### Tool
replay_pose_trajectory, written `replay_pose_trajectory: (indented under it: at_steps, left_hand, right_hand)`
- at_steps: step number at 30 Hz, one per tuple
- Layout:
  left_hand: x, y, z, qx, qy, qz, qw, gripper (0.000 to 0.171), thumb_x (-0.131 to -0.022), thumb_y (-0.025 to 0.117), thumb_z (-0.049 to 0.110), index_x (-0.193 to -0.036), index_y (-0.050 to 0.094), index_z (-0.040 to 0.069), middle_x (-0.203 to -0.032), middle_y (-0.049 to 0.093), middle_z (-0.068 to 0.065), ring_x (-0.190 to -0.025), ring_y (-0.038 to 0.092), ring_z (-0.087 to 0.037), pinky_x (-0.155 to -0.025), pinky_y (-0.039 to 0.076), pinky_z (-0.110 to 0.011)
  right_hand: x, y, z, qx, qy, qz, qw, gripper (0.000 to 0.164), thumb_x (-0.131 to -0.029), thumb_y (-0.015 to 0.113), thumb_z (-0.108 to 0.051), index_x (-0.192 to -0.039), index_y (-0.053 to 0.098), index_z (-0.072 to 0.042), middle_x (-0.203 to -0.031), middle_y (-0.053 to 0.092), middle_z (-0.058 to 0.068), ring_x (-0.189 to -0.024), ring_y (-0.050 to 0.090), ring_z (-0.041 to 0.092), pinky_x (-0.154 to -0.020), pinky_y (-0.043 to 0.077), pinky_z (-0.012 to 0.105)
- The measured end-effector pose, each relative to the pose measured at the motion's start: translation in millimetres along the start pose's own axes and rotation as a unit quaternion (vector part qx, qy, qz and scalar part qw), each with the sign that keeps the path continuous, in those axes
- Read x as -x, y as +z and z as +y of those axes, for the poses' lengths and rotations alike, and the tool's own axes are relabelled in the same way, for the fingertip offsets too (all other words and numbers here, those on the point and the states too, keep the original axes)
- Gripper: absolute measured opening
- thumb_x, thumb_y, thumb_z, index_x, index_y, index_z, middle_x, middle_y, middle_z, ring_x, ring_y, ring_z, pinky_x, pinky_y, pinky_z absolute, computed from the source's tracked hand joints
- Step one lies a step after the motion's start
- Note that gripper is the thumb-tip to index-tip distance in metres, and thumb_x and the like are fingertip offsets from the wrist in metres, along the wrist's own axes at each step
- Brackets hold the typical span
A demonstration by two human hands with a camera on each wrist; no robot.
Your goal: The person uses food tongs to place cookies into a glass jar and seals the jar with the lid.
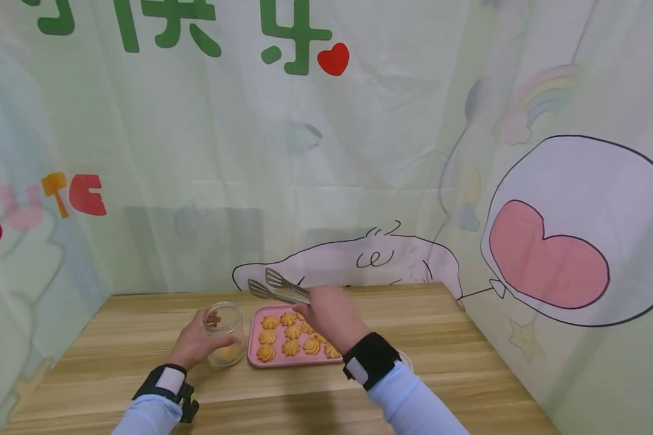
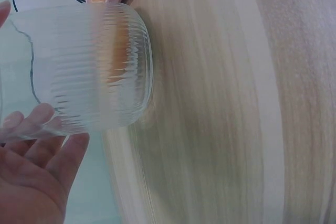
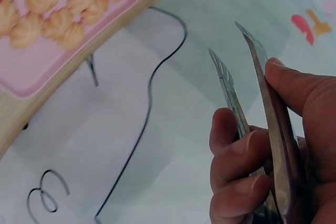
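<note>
A ribbed clear glass jar (image 1: 224, 329) stands upright on the table, gripped round its side by my left hand (image 1: 193, 341). In the left wrist view a golden cookie (image 2: 116, 53) shows through the glass at the jar's bottom. My right hand (image 1: 334, 317) holds metal tongs (image 3: 269, 108), thumb on one arm and curled fingers on the other. The slotted tips are spread apart with nothing between them, above the far side of a pink tray (image 1: 283, 364). Several piped butter cookies (image 1: 291, 347) lie in the tray, some hidden behind my right hand.
The wood-grain table (image 1: 250, 402) ends at a printed fabric backdrop (image 1: 332, 151) at the back and sides. A pale round rim (image 1: 406, 361) peeks out behind my right wrist. The tray sits just right of the jar.
</note>
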State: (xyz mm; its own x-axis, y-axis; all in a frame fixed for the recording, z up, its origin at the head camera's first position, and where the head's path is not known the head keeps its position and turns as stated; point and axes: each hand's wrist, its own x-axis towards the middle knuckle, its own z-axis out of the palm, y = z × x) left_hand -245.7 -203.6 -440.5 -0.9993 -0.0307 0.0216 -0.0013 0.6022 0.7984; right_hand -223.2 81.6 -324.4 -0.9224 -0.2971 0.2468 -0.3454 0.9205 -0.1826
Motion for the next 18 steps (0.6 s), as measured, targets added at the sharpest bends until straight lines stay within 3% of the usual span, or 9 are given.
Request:
replay_pose_trajectory:
  at_steps: [7,14,18]
  left_hand:
    - [-0.2,0.2,0.8,0.001,-0.006,0.002,1.0,0.101,-0.08,0.089,0.037,-0.148,0.03,-0.011,-0.144,0.048,-0.037,-0.133,0.046,-0.055,-0.107,0.04,-0.067]
    - [2.1,0.7,2.6,0.006,-0.013,0.0,0.9999,0.105,-0.08,0.089,0.036,-0.15,0.027,-0.012,-0.145,0.047,-0.037,-0.133,0.046,-0.055,-0.107,0.039,-0.067]
    - [1.2,0.5,2.6,0.005,-0.012,-0.002,0.9999,0.103,-0.08,0.089,0.037,-0.149,0.028,-0.011,-0.145,0.047,-0.037,-0.132,0.046,-0.055,-0.106,0.04,-0.066]
  right_hand:
    - [3,10,35,0.068,0.066,-0.017,0.995,0.042,-0.091,0.078,-0.044,-0.069,0.063,-0.012,-0.061,0.047,-0.002,-0.054,0.045,0.014,-0.046,0.035,0.028]
    - [10,24,57,0.108,0.098,-0.058,0.988,0.041,-0.088,0.082,-0.043,-0.069,0.066,-0.01,-0.061,0.052,-0.001,-0.055,0.048,0.015,-0.051,0.04,0.029]
    - [12,30,60,0.12,0.095,-0.073,0.986,0.04,-0.086,0.083,-0.043,-0.072,0.065,-0.01,-0.062,0.053,-0.001,-0.055,0.049,0.015,-0.051,0.043,0.03]
